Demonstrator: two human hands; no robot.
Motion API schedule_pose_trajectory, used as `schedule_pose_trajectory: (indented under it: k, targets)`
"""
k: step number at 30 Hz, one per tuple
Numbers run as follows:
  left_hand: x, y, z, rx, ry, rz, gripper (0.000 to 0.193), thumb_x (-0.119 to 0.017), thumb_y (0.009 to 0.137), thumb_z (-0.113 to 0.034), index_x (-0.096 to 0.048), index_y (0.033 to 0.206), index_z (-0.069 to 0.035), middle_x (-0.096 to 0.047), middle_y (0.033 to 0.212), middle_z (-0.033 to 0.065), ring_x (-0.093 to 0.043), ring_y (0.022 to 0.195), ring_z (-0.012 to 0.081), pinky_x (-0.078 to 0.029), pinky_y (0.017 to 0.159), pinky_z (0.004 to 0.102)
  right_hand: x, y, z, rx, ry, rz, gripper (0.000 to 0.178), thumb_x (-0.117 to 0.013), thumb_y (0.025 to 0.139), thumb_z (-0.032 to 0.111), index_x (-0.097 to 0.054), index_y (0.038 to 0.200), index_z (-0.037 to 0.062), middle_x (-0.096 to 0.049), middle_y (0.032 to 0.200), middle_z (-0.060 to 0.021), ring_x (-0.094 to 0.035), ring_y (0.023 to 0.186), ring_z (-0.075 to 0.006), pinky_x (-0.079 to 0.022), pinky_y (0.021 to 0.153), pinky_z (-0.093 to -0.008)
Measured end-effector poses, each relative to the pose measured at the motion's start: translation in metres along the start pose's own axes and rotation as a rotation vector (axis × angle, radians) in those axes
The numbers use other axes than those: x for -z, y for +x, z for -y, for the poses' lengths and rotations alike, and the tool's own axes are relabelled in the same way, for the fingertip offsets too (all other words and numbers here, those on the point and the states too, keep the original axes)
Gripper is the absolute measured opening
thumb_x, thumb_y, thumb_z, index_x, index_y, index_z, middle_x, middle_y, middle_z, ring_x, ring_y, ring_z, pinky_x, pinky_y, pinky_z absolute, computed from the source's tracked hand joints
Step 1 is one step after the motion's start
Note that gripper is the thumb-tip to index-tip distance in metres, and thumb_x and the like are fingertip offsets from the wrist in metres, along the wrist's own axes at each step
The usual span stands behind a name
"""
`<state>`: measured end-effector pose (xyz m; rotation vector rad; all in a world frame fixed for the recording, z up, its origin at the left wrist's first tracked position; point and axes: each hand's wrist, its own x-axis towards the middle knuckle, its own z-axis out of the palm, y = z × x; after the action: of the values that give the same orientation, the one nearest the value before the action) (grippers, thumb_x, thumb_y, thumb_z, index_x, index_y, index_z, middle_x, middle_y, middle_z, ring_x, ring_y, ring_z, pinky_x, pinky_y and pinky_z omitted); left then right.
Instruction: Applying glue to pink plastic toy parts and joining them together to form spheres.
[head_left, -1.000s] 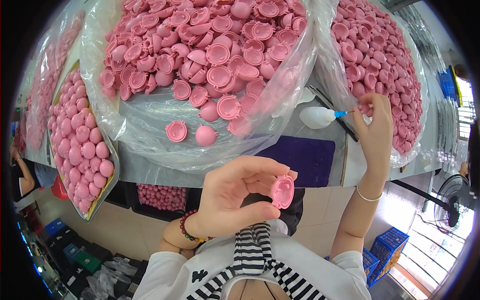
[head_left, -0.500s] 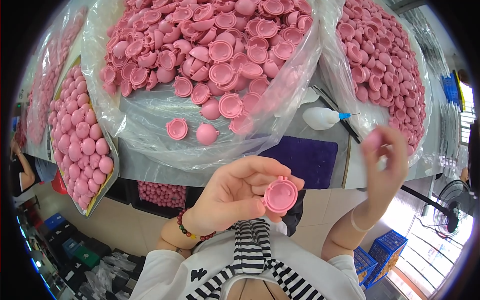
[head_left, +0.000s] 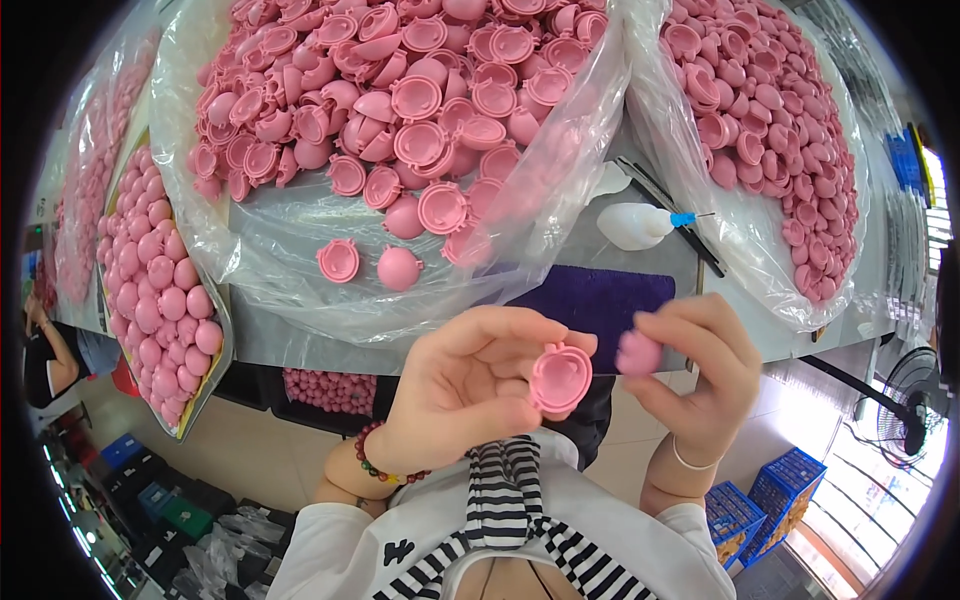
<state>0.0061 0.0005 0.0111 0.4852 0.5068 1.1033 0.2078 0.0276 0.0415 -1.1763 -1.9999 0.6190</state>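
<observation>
My left hand [head_left: 470,385] is closed round the edge of a pink half shell [head_left: 562,380], its hollow side facing up. Between the thumb and fingers of my right hand [head_left: 705,370] is a second pink half shell [head_left: 638,354], rounded side showing and slightly blurred. The two pieces are apart, just in front of the table edge. Beyond them lies a dark purple cloth [head_left: 600,305]. A white squeeze bottle [head_left: 637,226] with a blue needle tip rests on its side past the cloth.
A large heap of pink half shells [head_left: 420,90] lies on clear plastic sheeting [head_left: 350,315]; another heap [head_left: 760,110] is at the right. On the left, a tray [head_left: 232,340] holds closed pink balls. Below the table are a bin of pink balls [head_left: 330,390] and blue crates [head_left: 785,490].
My right hand has come left and inward from beside the right heap, bringing a half shell close to my left hand. The shell in my left hand has tilted slightly.
</observation>
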Motion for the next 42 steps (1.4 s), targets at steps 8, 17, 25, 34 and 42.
schedule_pose_trajectory:
  k: [8, 17, 25, 34, 42]
  targets:
    - [-0.003, -0.001, 0.007, -0.350, 0.703, 0.011, 0.035, -0.068, 0.068, 0.002, -0.058, 0.101, 0.005, -0.058, 0.105, 0.0194, -0.062, 0.086, 0.0205, -0.051, 0.074, 0.0270, -0.019, 0.000, 0.011, 0.100, 0.193, -0.033, 0.034, -0.077, 0.053, 0.009, -0.064, 0.084, 0.0017, -0.061, 0.084, -0.0105, -0.058, 0.069, -0.0205, -0.047, 0.059, -0.0262]
    - [0.007, 0.010, 0.004, -0.465, 0.823, 0.211, 0.055, -0.077, 0.060, -0.007, -0.054, 0.108, 0.008, -0.057, 0.105, 0.0248, -0.059, 0.086, 0.0201, -0.046, 0.076, 0.0288, -0.030, -0.017, 0.009, 0.201, 0.158, -0.076, 0.035, -0.074, 0.057, 0.000, -0.060, 0.089, 0.0008, -0.058, 0.073, -0.0067, -0.055, 0.060, -0.0187, -0.046, 0.053, -0.0262]
    - [0.008, 0.010, 0.003, -0.423, 0.834, 0.124, 0.048, -0.078, 0.060, -0.014, -0.059, 0.099, 0.008, -0.063, 0.092, 0.0206, -0.059, 0.078, 0.0201, -0.046, 0.070, 0.0273, -0.032, -0.018, 0.006, 0.148, 0.337, -0.183, 0.027, -0.064, 0.057, -0.006, -0.056, 0.082, 0.0006, -0.059, 0.072, -0.0086, -0.055, 0.060, -0.0210, -0.046, 0.055, -0.0291]
    - [0.003, 0.009, 0.003, -0.347, 0.499, 0.163, 0.049, -0.075, 0.062, -0.033, -0.062, 0.091, 0.004, -0.063, 0.083, 0.0180, -0.058, 0.074, 0.0237, -0.047, 0.066, 0.0290, -0.029, 0.024, -0.026, -0.250, 0.173, -0.412, 0.047, -0.072, 0.062, 0.007, -0.051, 0.104, -0.0008, -0.056, 0.097, -0.0074, -0.052, 0.084, -0.0164, -0.041, 0.069, -0.0264]
    - [0.017, 0.002, 0.002, 0.013, -0.233, 0.390, 0.064, -0.071, 0.072, -0.031, -0.040, 0.118, 0.001, -0.057, 0.089, 0.0118, -0.058, 0.084, 0.0190, -0.046, 0.077, 0.0320, -0.026, 0.005, -0.019, -0.118, 0.414, -0.480, 0.024, -0.058, 0.073, -0.001, -0.052, 0.096, -0.0070, -0.060, 0.096, -0.0184, -0.058, 0.085, -0.0189, -0.045, 0.076, -0.0276]
